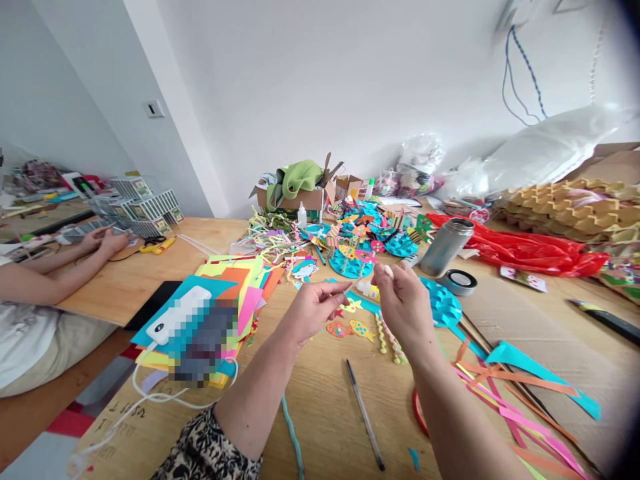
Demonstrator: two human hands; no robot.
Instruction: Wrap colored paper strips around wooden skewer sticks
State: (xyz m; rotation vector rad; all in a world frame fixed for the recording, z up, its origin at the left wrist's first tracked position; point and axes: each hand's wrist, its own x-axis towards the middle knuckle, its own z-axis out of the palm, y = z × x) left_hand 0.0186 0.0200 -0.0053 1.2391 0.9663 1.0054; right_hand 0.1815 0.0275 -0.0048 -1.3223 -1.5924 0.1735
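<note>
Over the middle of the table, my left hand (317, 310) is closed in a pinch, fingertips pointing right. Whatever thin thing may be between them is too small to name. A short distance to the right, my right hand (407, 303) is closed around a small white piece (389, 271) that shows by the thumb. Paper fish (362, 329) in orange and yellow lie on the table just below and between the hands. Beside my right hand are twisted yellow and pink cords (383, 335) and a small glue bottle (367, 289), partly hidden. A pen (364, 413) lies nearer to me.
Coloured paper (250, 307) with a white power bank (180, 315) lies left. Blue paper crafts (350, 263) pile up behind. A metal flask (447, 247), paper strips (530, 420) and a utility knife (605, 321) are on the right. A co-worker's hands (107, 241) work at far left.
</note>
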